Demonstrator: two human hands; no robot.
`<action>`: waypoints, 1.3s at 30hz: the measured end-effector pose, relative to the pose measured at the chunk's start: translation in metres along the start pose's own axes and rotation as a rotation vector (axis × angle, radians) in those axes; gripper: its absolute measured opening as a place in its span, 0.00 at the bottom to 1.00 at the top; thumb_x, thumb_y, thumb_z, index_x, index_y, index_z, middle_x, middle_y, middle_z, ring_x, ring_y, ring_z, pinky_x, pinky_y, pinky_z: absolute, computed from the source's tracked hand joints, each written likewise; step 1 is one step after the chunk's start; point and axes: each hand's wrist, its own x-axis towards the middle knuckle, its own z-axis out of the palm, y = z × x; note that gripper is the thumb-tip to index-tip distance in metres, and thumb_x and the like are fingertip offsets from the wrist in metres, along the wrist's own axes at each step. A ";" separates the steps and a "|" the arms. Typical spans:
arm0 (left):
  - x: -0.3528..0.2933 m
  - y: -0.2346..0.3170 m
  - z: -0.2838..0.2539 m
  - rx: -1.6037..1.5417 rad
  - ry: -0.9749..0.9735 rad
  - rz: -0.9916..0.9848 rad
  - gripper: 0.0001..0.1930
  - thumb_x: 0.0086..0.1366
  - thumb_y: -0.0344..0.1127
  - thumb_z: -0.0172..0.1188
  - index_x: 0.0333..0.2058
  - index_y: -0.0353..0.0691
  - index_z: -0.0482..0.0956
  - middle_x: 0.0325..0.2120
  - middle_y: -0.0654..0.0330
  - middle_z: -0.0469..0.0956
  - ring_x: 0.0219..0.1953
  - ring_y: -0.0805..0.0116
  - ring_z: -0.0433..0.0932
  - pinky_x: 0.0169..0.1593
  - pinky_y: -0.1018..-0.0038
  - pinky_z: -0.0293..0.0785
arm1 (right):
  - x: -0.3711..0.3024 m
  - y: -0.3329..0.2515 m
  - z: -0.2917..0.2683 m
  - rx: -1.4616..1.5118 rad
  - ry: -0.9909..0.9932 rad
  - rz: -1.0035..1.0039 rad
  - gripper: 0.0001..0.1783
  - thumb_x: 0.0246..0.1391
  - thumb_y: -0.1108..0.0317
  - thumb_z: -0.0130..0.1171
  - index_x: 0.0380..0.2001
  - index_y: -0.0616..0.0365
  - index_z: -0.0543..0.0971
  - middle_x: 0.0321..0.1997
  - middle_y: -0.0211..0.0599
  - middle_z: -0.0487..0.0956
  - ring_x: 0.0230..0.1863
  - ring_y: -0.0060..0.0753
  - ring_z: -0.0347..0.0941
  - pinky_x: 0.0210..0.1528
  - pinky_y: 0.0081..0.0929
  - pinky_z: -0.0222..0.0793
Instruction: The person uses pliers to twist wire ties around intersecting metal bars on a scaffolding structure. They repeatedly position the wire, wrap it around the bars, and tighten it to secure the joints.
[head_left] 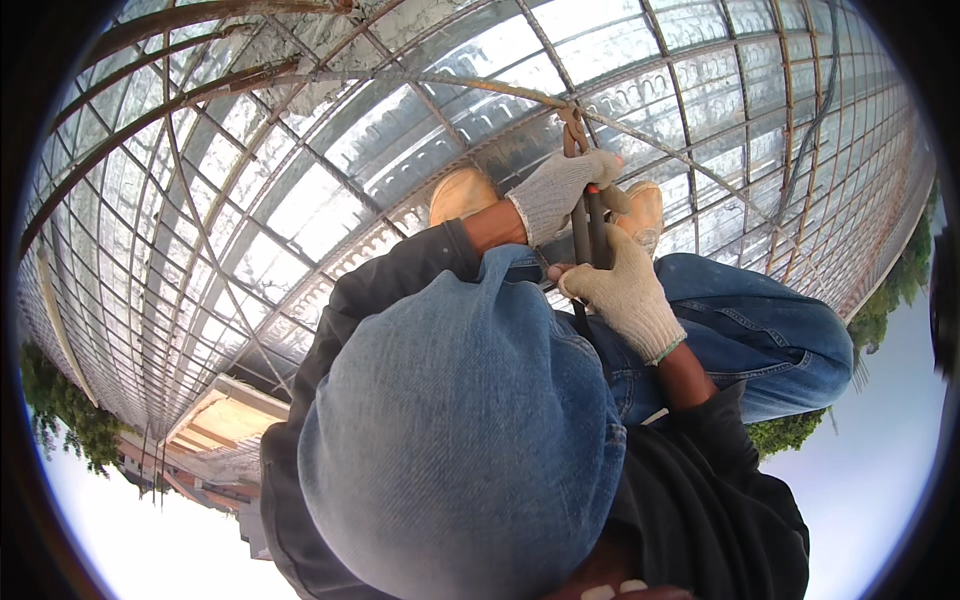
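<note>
A pair of long-handled pincers stands between my knees, its rusty jaws up against a crossing of thin steel bars. In a pale knit glove, my left hand is closed round the tool just below the jaws. Lower down, my right hand, gloved alike, wraps the dark handles. A small red-orange spot shows on the tool beside my left fingers. The jaws meet a rusty reinforcing bar running across the grid; whether they bite on wire there is too small to tell.
Tan boots are under me on the bar grid, which lies over shiny ribbed metal sheeting. Thick curved bars rise at the far left. A dark cable crosses on the right. A wooden panel sits at the left edge.
</note>
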 end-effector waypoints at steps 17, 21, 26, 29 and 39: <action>0.010 -0.016 -0.021 -0.180 -0.119 0.035 0.26 0.77 0.61 0.67 0.47 0.39 0.85 0.45 0.51 0.87 0.54 0.54 0.90 0.59 0.60 0.88 | 0.012 -0.004 0.016 0.684 -0.183 0.070 0.20 0.76 0.61 0.61 0.63 0.60 0.77 0.36 0.34 0.80 0.34 0.35 0.80 0.38 0.36 0.76; 0.014 -0.021 -0.030 -0.380 -0.376 0.020 0.26 0.82 0.61 0.60 0.46 0.39 0.82 0.51 0.46 0.87 0.57 0.48 0.88 0.66 0.55 0.85 | 0.010 0.001 0.012 1.444 -0.559 0.175 0.17 0.81 0.59 0.56 0.63 0.57 0.76 0.39 0.25 0.74 0.35 0.21 0.68 0.37 0.25 0.67; 0.022 -0.016 -0.020 -0.421 -0.463 0.092 0.22 0.84 0.57 0.61 0.41 0.43 0.78 0.42 0.57 0.82 0.55 0.54 0.87 0.63 0.48 0.84 | 0.024 0.032 0.005 1.498 -0.773 0.143 0.19 0.81 0.58 0.57 0.62 0.61 0.78 0.43 0.32 0.81 0.37 0.26 0.77 0.40 0.29 0.75; 0.017 -0.015 -0.016 -0.365 -0.287 0.062 0.19 0.84 0.53 0.61 0.37 0.45 0.75 0.37 0.61 0.78 0.48 0.60 0.85 0.60 0.51 0.84 | 0.019 0.025 -0.004 0.961 -0.431 0.091 0.25 0.69 0.59 0.70 0.61 0.64 0.80 0.43 0.38 0.87 0.35 0.32 0.84 0.40 0.33 0.81; 0.013 -0.002 0.032 -0.305 0.152 -0.016 0.20 0.84 0.51 0.62 0.31 0.48 0.74 0.29 0.63 0.77 0.35 0.65 0.81 0.43 0.64 0.82 | -0.002 -0.008 0.016 -0.426 0.512 -0.258 0.48 0.58 0.69 0.74 0.80 0.59 0.64 0.61 0.66 0.83 0.54 0.68 0.88 0.50 0.55 0.87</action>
